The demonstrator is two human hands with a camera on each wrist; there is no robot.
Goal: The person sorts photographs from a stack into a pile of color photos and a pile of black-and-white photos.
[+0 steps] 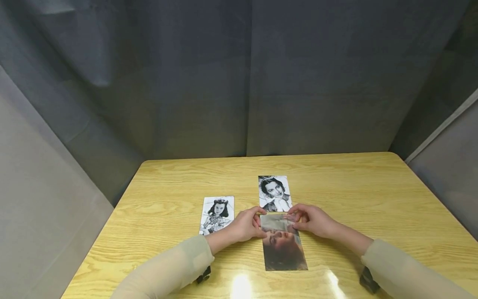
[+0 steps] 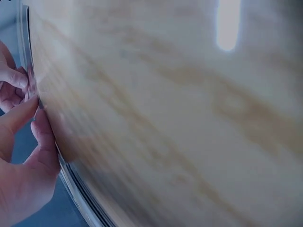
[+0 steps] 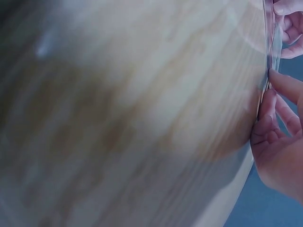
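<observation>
1. Colour photo (image 1: pixel 284 245) lies flat on the wooden bench (image 1: pixel 373 195), nearest the person, in front of the two black-and-white prints. Its picture is upside down from the head view.
2. Left hand (image 1: pixel 244 226) and right hand (image 1: pixel 313 220) both sit at its far edge, one at each far corner. The fingers (image 1: pixel 296 226) look curled and pinching that edge, probably so a thin, slick sheet can be lifted off the flat surface.
3. The wrist views are blurry, but fingertips (image 2: pixel 40 125) do press against a thin edge there.
4. It's a glossy rectangular print; the bench is smooth, yellowish wood grain with lamp glare on it.
5. One black-and-white portrait (image 1: pixel 274 193) lies just beyond the hands, another portrait (image 1: pixel 217 214) is off to the left, just beside the left hand.
</observation>
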